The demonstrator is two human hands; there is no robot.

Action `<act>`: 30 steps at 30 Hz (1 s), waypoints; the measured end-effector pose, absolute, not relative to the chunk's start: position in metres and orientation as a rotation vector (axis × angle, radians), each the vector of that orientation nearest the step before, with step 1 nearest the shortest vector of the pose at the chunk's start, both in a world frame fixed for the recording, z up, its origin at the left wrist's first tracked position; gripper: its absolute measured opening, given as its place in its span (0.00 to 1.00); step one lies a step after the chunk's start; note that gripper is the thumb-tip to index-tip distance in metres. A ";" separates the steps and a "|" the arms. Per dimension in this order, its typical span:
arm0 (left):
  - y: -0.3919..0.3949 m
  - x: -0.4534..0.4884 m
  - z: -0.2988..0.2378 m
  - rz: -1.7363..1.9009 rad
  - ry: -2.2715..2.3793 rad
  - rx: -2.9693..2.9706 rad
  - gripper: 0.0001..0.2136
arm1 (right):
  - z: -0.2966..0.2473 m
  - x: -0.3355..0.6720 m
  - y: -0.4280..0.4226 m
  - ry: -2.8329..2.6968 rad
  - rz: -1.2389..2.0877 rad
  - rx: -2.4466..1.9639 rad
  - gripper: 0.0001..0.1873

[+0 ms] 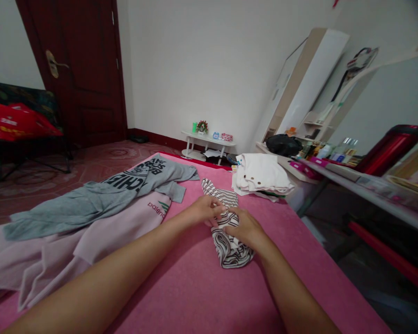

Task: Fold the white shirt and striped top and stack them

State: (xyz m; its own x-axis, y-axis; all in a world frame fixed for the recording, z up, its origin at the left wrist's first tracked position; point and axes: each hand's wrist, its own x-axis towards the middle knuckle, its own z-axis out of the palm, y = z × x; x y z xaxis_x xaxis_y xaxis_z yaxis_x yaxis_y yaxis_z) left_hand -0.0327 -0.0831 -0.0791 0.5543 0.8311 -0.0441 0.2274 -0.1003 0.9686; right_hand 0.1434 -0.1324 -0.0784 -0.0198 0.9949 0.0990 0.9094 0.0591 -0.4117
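Observation:
A black-and-white striped garment (229,254) lies folded into a narrow bundle on the pink bed cover (195,287). At its left side my left hand (209,211) is closed on the cloth with thumb and fingers bent in. My right hand (246,227) grips the same garment from the right, its fingers curled over the middle. Both hands nearly meet at the centre of the bundle and cover part of it. The near end shows rolled layers, and a flap sticks out at the far left end.
A grey printed T-shirt (100,202) lies over a pale pink garment (125,227) on the left. Folded white clothes (262,171) are stacked at the far right corner. Beside the bed on the right stands a cluttered dressing table (365,190). A low white table (209,138) stands by the wall.

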 end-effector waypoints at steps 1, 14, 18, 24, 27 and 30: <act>-0.078 -0.033 -0.083 0.714 0.958 1.712 0.15 | -0.078 0.143 -0.133 -1.995 0.318 -1.940 0.33; -0.048 -0.049 -0.128 1.001 1.298 2.082 0.07 | -0.078 0.132 -0.137 -1.989 -0.006 -2.087 0.16; -0.052 -0.043 -0.128 1.004 1.332 2.043 0.06 | -0.082 0.131 -0.138 -2.002 -0.059 -2.037 0.28; -0.057 -0.040 -0.127 1.066 1.336 2.053 0.05 | -0.082 0.132 -0.138 -2.044 -0.029 -1.999 0.28; -0.058 -0.039 -0.127 1.060 1.350 2.055 0.05 | -0.080 0.130 -0.138 -2.049 -0.045 -2.017 0.20; -0.058 -0.039 -0.127 1.044 1.364 2.059 0.04 | -0.081 0.131 -0.138 -2.046 -0.062 -2.019 0.16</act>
